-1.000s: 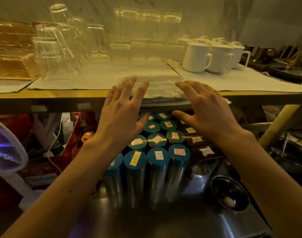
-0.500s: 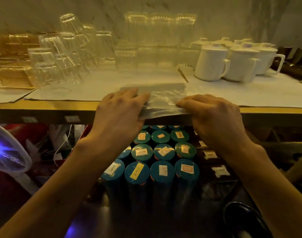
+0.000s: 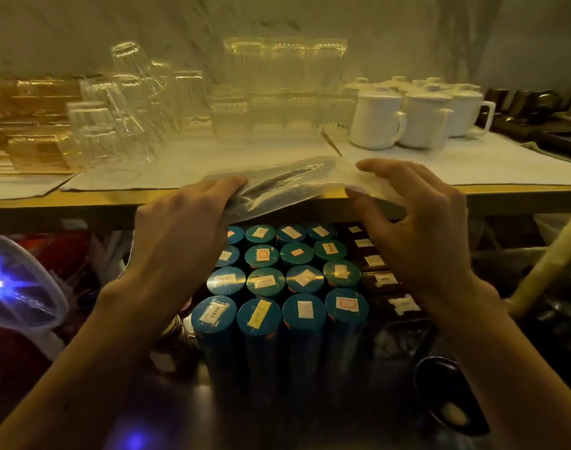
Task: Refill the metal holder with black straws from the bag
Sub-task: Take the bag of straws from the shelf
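**Getting the bag of straws off the shelf**

The clear plastic bag point(image 3: 287, 186) lies on the front edge of the shelf point(image 3: 83, 199), near its middle, its near end hanging just over the lip. Dark straws point(image 3: 290, 178) show through the plastic, lying slantwise. The left hand point(image 3: 180, 228) has its fingers curled over the bag's left end, seemingly pinching it. The right hand point(image 3: 414, 216) is half open, with its thumb under the bag's right corner and its fingers arched above; whether it is actually gripping cannot be told.

The step in hand looks to be lifting the bag clear. It would go best if both hands close on the bag's ends and keep it level, so the straws do not slide to one end or spill out of an opening that cannot be made out here. Draw it toward the body, away from the glasses point(image 3: 115, 125) and white mugs point(image 3: 404, 115) further back, and clear of the blue-lidded tins point(image 3: 277, 287) below the shelf edge. No metal holder is in view.
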Demonstrator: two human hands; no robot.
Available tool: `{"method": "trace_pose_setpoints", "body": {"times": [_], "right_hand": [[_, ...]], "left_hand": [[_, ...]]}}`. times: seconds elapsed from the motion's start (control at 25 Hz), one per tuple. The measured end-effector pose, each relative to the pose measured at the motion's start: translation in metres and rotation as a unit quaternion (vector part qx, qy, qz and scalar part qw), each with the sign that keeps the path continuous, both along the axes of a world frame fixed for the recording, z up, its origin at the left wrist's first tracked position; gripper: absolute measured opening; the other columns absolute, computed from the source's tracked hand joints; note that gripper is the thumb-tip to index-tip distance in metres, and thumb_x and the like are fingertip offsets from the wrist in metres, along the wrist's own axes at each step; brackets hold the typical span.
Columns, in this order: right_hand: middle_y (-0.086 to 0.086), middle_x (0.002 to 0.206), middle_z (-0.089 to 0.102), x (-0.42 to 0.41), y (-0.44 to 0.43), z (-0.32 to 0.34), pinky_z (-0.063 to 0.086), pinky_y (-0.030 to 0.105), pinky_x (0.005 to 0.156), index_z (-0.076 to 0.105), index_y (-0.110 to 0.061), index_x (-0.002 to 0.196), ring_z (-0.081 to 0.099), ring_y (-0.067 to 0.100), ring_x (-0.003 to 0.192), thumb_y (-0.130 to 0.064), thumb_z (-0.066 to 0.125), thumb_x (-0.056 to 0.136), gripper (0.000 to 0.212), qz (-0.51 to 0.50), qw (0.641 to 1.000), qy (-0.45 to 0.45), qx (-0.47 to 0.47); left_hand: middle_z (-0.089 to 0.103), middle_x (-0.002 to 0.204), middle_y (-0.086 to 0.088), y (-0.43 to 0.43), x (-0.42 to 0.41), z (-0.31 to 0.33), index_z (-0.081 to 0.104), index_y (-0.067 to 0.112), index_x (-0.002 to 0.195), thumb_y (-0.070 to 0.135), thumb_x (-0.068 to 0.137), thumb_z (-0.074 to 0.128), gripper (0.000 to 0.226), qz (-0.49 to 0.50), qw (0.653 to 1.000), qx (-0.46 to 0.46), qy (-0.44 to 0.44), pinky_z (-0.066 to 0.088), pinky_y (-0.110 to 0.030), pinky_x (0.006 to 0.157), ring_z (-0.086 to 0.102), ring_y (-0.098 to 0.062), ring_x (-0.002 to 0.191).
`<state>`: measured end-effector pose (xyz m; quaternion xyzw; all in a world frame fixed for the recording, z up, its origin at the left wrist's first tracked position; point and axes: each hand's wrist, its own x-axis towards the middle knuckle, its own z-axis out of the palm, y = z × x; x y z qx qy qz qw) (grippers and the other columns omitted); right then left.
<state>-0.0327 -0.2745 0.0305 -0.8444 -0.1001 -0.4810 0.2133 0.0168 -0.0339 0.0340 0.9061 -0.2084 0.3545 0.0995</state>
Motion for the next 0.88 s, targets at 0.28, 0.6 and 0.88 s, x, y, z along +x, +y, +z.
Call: {"method": "trace_pose_setpoints", "body": {"times": [0.28,0.6,0.88], "right_hand": [[-0.015,0.122,0.052,-0.067,0.073,0.012,0.048,0.022,0.098,0.051,-0.019,0.133,0.049,-0.003,0.111,-0.021,0.068,0.087,0.049,-0.029,0.989,0.015,0.144],[0.001,0.129,0.059,-0.114,0.124,-0.002,0.052,0.031,0.097,0.047,-0.022,0.136,0.057,0.010,0.116,-0.027,0.065,0.089,0.051,-0.008,0.987,0.067,0.149],[-0.009,0.128,0.048,-0.164,0.114,-0.010,0.051,0.037,0.099,0.049,-0.024,0.132,0.051,0.010,0.121,-0.039,0.057,0.092,0.044,-0.022,0.986,0.071,0.149]], "left_hand": [[0.072,0.105,-0.010,0.083,-0.058,-0.005,0.055,0.021,0.132,0.019,0.097,0.049,0.036,-0.096,0.993,-0.067,0.003,0.038,-0.034,0.060,0.067,-0.034,0.079],[0.074,0.096,-0.009,0.129,-0.108,-0.043,0.058,0.017,0.130,0.016,0.098,0.048,0.034,-0.146,0.983,-0.113,0.021,0.040,-0.023,0.051,0.068,-0.029,0.069],[0.059,0.074,0.015,0.123,-0.155,-0.088,0.059,0.021,0.124,0.016,0.097,0.051,0.028,-0.224,0.932,-0.227,0.171,0.037,-0.013,0.052,0.056,-0.003,0.056]]}}
